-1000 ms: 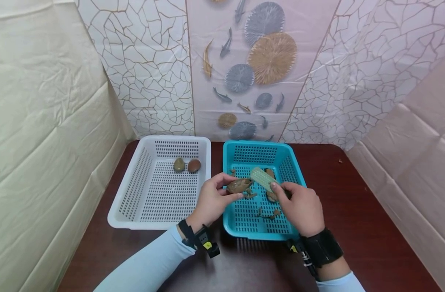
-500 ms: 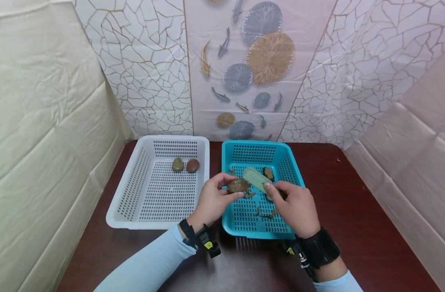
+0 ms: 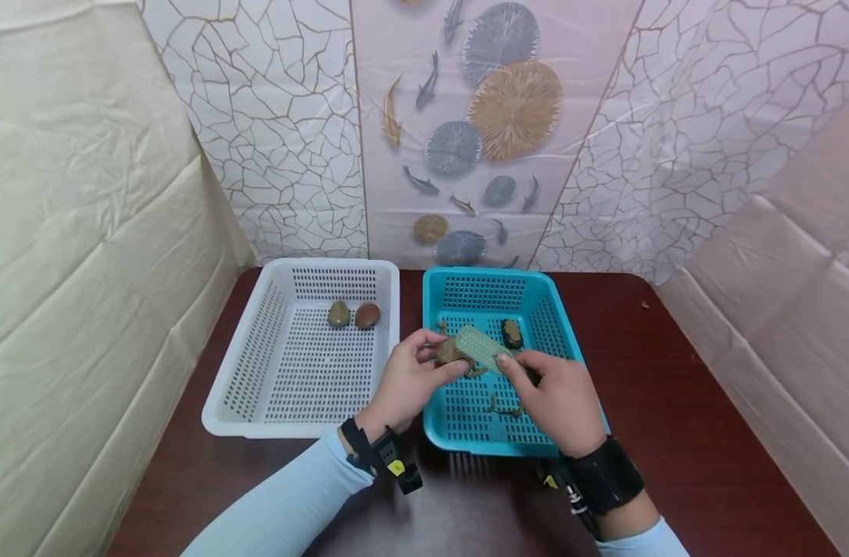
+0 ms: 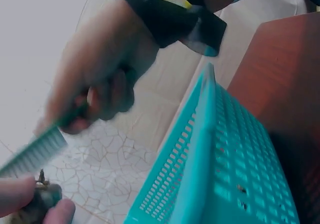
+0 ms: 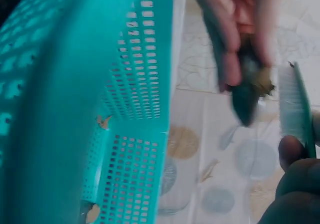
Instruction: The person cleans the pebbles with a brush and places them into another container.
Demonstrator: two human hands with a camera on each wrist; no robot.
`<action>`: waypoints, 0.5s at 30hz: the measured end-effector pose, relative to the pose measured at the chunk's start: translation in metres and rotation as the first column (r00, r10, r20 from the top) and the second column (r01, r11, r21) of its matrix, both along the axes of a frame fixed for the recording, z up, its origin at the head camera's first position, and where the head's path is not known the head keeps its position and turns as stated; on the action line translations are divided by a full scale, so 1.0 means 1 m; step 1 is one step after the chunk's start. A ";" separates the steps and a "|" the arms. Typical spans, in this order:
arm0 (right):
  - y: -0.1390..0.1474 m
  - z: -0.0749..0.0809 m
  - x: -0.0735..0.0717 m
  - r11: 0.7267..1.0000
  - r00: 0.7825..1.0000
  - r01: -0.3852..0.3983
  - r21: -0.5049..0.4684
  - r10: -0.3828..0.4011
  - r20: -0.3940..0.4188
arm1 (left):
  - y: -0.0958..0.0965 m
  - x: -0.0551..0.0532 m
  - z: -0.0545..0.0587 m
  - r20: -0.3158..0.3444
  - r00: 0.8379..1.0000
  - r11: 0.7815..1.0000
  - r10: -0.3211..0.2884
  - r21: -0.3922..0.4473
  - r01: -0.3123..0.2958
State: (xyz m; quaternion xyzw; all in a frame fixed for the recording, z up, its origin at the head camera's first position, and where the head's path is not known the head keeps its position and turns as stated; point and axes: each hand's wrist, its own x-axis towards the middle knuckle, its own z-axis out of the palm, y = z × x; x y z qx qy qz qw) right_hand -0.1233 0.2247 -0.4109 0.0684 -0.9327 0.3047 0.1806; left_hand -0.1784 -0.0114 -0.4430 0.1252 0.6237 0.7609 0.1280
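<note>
My left hand (image 3: 409,377) pinches a mud-covered stone (image 3: 447,351) between thumb and fingers, over the left side of the teal basket (image 3: 434,433). In the right wrist view the stone (image 5: 245,97) looks dark, with brown mud clinging to one side. My right hand (image 3: 562,398) grips a pale green brush (image 3: 476,346), its head overlapping the stone in the head view. White bristles show on the brush (image 4: 37,151) in the left wrist view. Another dark stone (image 3: 512,333) with brown mud on top lies in the basket, near crumbs of mud (image 3: 508,408).
To the left stands a white basket (image 3: 226,422) holding a greenish stone (image 3: 339,313) and a reddish-brown stone (image 3: 367,314). Both baskets rest on a dark red table (image 3: 661,402). Cloth walls (image 3: 779,309) enclose its sides and back.
My right hand and the brush have moved left, bringing the brush head across the stone. The stone has been turned in my left fingers, which otherwise stay in place.
</note>
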 end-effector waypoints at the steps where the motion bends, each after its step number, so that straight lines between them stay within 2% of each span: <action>1: 0.000 0.000 0.000 1.000 1.000 0.007 0.006 -0.007 0.005 | 0.000 0.000 0.000 0.005 1.000 1.000 -0.011 0.007 0.011; 6: 0.005 -0.001 -0.001 0.987 0.990 0.139 0.077 -0.137 -0.030 | 0.000 0.003 0.000 0.032 0.999 1.000 -0.010 0.015 0.009; 8: 0.006 -0.001 -0.001 0.990 0.992 0.126 0.069 -0.124 -0.031 | 0.000 0.003 -0.001 0.037 0.999 1.000 -0.012 0.013 0.011; 12: 0.004 -0.001 -0.002 0.999 0.999 0.033 0.019 -0.033 0.024 | 0.000 0.002 -0.002 0.036 0.999 0.999 -0.038 0.022 0.037; 15: 0.007 -0.003 -0.004 0.995 0.997 0.071 0.070 -0.072 0.014 | 0.000 0.002 -0.003 0.043 0.998 0.998 -0.043 0.038 0.042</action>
